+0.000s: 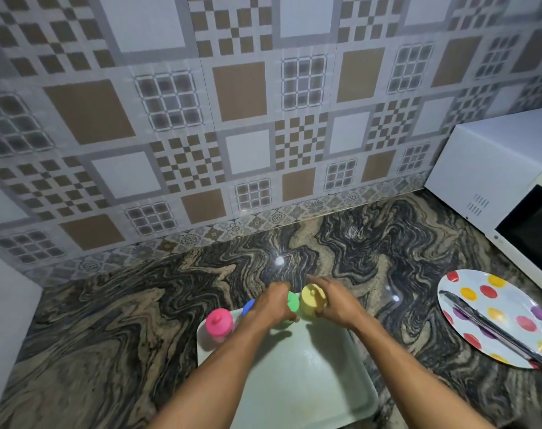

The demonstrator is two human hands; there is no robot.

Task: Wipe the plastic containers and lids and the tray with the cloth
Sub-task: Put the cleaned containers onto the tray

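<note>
A swirled dark granite counter (139,320) runs under a patterned tile wall (232,119), and on it sits the white tray (310,382), right in front of me. Four lidded containers stand along its far edge: pink container (219,325), blue container (249,305), green container (293,300), yellow container (312,300). My left hand (271,306) curls over the green one, thumb on its near side. My right hand (336,303) lies against the yellow one, thumb near, fingers reaching past; the blur hides whether it grips. A microwave (496,174) and a spotted plate (492,305) carrying tongs (486,329) sit to my right.
</note>
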